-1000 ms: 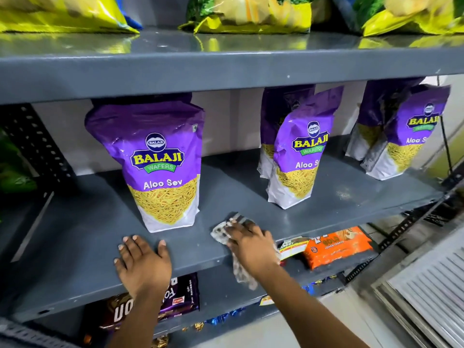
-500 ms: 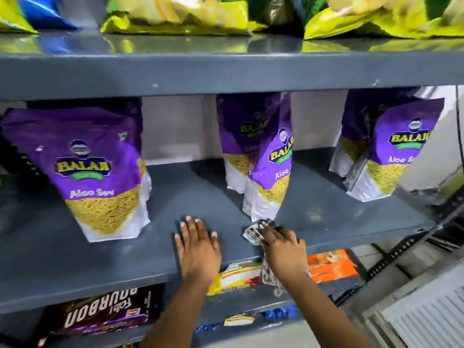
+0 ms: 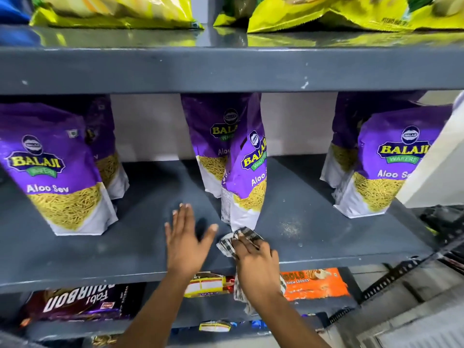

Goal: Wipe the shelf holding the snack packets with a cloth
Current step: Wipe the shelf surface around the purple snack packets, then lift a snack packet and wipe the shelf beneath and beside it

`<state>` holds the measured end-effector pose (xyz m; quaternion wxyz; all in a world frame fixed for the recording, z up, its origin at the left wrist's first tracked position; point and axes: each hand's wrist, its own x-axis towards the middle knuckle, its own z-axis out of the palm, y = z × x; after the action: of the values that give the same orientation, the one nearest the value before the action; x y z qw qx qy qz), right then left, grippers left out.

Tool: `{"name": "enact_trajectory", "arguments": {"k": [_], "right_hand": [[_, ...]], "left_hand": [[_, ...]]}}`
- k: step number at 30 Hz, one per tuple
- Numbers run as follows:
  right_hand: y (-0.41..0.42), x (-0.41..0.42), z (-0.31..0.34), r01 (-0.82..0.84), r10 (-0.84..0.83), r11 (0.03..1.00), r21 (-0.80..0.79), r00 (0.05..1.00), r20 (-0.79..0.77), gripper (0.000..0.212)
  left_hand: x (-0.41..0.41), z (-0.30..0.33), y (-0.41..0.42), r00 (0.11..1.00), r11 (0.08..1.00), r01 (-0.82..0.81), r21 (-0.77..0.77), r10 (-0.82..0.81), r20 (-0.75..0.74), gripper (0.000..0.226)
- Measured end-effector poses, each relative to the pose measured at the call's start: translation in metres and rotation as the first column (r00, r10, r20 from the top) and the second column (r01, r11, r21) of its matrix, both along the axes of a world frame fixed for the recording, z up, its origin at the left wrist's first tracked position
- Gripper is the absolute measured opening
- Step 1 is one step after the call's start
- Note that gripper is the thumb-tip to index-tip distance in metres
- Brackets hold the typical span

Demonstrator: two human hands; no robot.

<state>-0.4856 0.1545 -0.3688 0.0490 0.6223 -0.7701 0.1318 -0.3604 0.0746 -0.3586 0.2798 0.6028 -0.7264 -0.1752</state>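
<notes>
right hand (image 3: 257, 262) clamps checkered cloth (image 3: 232, 241) on grey shelf (image 3: 125, 247), frame centre, touching base of middle purple packet (image 3: 247, 177); left hand (image 3: 187, 238) flat, fingers spread, holding nothing, just left of cloth

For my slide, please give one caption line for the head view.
Right hand presses a checked cloth on the grey shelf before purple Aloo Sev packets; left hand open alongside.

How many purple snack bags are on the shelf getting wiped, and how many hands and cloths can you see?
Purple Aloo Sev packets: 6, in three pairs, left with one behind, middle with one behind, right with one behind
Hands: 2, left hand, right hand
Checked cloth: 1
Total: 9
</notes>
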Motion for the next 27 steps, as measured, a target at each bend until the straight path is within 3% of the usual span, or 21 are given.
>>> {"name": "enact_trajectory", "arguments": {"k": [4,9,15,17,20,24,27], "right_hand": [[0.002,0.000,0.003,0.007,-0.008,1.000,0.018,1.000,0.021,0.047],[0.003,-0.001,0.001,-0.008,0.009,1.000,-0.017,1.000,0.021,0.050],[0.007,0.000,-0.003,-0.020,0.020,1.000,-0.019,1.000,0.017,0.037],[0.009,0.002,0.004,0.017,-0.019,0.998,0.064,0.999,0.034,0.034],[0.000,0.033,0.023,-0.060,0.035,0.991,0.116,0.978,0.204,0.033],[-0.052,0.089,0.045,-0.102,0.098,0.994,0.033,0.991,0.094,0.025],[-0.113,0.092,0.038,-0.056,0.031,0.978,0.202,0.992,0.126,0.038]], "left_hand": [[-0.053,0.037,0.009,0.962,0.994,0.104,0.015,-0.097,-0.255,0.103],[-0.079,0.062,-0.006,0.855,0.991,0.045,0.126,0.027,-0.517,0.092],[-0.068,0.078,-0.026,0.904,0.985,0.035,0.171,0.042,-0.426,0.050],[-0.061,0.082,-0.035,0.913,0.982,0.085,0.168,-0.010,-0.407,0.047],[-0.055,0.090,-0.050,0.942,0.967,0.171,0.191,-0.103,-0.321,0.049],[-0.042,0.104,-0.066,0.931,0.922,0.308,0.233,-0.243,-0.271,0.052],[-0.033,0.114,-0.075,0.915,0.890,0.368,0.269,-0.295,-0.275,0.044]]}}
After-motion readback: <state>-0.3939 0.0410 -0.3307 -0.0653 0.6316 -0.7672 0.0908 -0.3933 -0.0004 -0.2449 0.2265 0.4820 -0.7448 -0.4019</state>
